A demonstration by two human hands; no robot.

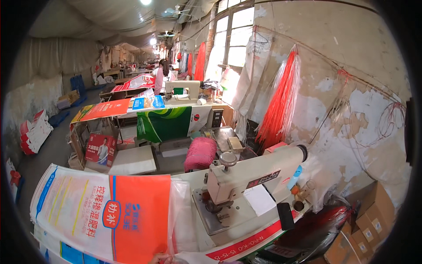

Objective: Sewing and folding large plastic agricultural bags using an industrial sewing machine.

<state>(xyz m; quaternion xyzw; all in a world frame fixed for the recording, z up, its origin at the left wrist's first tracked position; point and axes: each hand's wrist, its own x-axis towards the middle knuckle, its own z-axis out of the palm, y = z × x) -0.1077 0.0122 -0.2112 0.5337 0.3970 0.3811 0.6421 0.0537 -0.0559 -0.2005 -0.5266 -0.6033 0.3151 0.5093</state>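
Note:
At the lower edge, only the fingers of my left hand (pixel 161 259) show, closed on the near edge of a printed plastic sack (pixel 145 211). The sack is orange and white with a blue stripe and lies flat over the table left of the machine. A clear film liner (pixel 182 215) sticks out of its right end, close to the sewing machine (pixel 246 180). The machine's head and needle area stand right of the liner, apart from my hand. My right hand cannot be made out; just a small purplish patch touches the bottom edge.
A dark phone (pixel 285 216) and white paper (pixel 260 200) lie by the machine. Cardboard boxes (pixel 371 220) stand lower right. Ahead are a pink padded seat (pixel 201 153) and another sewing machine (pixel 182 90). Red and white strands (pixel 281 101) hang on the wall. A person (pixel 161 77) works farther back.

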